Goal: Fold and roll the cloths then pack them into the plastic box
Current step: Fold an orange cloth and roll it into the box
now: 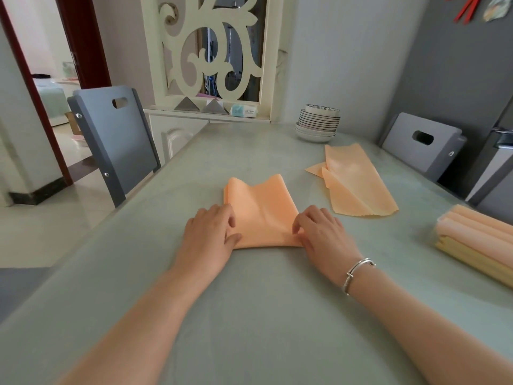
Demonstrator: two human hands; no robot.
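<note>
Head cam – looks fwd-down, close over table [249, 315].

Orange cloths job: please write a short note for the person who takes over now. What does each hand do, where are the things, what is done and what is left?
Left hand: fingers curled at the near left corner of the folded orange cloth, gripping it.
Right hand: the same at the near right corner.
The cloth lies folded on the table, near edge at the hands, not yet rolled.
Second cloth: loose on the table, far right, not folded neatly.
Plastic box: right edge, already holds several rolled cloths.
Left: roll this cloth, pack it, then fold, roll and pack the second one.
</note>
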